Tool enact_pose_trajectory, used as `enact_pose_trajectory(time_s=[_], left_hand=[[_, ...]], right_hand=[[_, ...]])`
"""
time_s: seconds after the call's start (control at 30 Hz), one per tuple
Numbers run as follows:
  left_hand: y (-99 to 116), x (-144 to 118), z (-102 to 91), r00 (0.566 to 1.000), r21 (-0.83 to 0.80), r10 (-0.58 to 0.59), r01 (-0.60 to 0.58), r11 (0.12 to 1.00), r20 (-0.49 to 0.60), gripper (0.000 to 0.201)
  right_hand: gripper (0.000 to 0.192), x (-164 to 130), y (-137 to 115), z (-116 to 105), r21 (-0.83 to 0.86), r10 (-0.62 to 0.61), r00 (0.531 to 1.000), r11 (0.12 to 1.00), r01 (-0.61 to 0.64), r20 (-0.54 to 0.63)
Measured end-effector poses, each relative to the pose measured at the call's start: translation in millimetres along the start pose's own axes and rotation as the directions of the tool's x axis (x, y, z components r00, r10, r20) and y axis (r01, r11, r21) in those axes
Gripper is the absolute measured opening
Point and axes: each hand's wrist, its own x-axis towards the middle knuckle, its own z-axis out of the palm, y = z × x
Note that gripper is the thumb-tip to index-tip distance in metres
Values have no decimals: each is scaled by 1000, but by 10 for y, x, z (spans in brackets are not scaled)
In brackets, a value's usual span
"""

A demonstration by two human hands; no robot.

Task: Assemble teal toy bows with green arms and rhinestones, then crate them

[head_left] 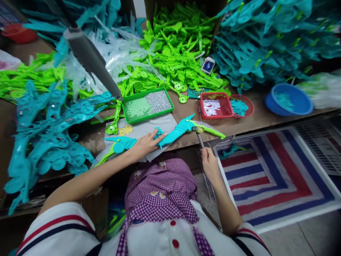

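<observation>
A long teal plastic toy piece point(174, 133) with lime-green end parts lies across a grey sheet point(157, 124) at the bench's front edge. My left hand point(147, 144) rests over its middle, fingers closed about the teal plastic and pressing it down. In my right hand point(210, 163) is a small hammer point(201, 140), gripped by its thin handle. Its blurred head is over the right joint, where a lime-green arm point(211, 131) meets the teal part; I cannot tell whether they touch. Just behind, a green tray point(129, 121) holds many small silver metal pieces.
A grey power driver point(87, 57) hangs at upper left. Lime-green parts point(181, 53) and teal parts point(266, 46) are heaped behind, with more teal pieces point(50, 131) at left. A red basket point(215, 115) and blue bowl point(289, 110) stand right. Below is a striped sheet point(271, 170).
</observation>
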Motion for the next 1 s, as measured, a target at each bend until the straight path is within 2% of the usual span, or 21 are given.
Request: enact_pose_trajectory(time_s=[0.13, 0.2, 0.27, 0.3, 0.37, 0.43, 0.47, 0.57, 0.63, 0.7, 0.8, 0.87, 0.93, 1.0], left_hand=[[23, 12, 7, 998, 39, 62, -62, 997, -1, 66], [-5, 26, 17, 993, 36, 117, -118, 992, 30, 65], [-31, 37, 29, 989, 34, 138, -140, 990, 58, 64], [-38, 40, 37, 989, 31, 134, -136, 990, 64, 64], [-39, 42, 60, 992, 6, 118, -119, 993, 51, 65], [-32, 39, 91, 994, -36, 110, -109, 993, 25, 66], [-30, 38, 107, 994, -53, 110, -109, 993, 14, 66], [-35, 35, 147, 994, -46, 112, -111, 993, 10, 66], [-43, 35, 159, 993, -15, 116, -116, 993, 18, 65], [-48, 37, 159, 992, 10, 120, -120, 993, 27, 64], [-49, 40, 146, 992, 19, 119, -120, 993, 36, 64], [-50, 43, 138, 993, 5, 115, -115, 993, 39, 65], [-57, 46, 140, 993, 7, 111, -112, 994, 44, 64], [-69, 48, 152, 992, 30, 116, -118, 993, 51, 64]], right_hand=[[33, 115, -36, -30, -252, -7, 1000, 968, 11, 17], [31, 132, -44, -93, -292, -5, 998, 956, 21, 55], [30, 116, -63, -185, -264, -19, 996, 964, 40, 82], [31, 101, -77, -230, -237, -33, 997, 970, 49, 69], [34, 72, -104, -289, -194, -62, 998, 980, 54, -34], [34, 70, -113, -273, -205, -65, 988, 978, 35, -141], [33, 81, -108, -240, -227, -55, 987, 974, 20, -150], [29, 143, -63, -137, -289, -24, 999, 957, 15, -25], [31, 165, -42, -157, -277, -19, 1000, 961, 23, 17], [33, 153, -55, -263, -227, -22, 999, 974, 13, -38], [36, 130, -123, -434, -167, -42, 977, 986, 7, -209], [35, 159, -161, -447, -180, -56, 963, 984, 9, -262], [32, 224, -169, -372, -239, -30, 979, 971, -20, -201], [30, 290, -147, -286, -297, 20, 996, 954, -45, -86]])
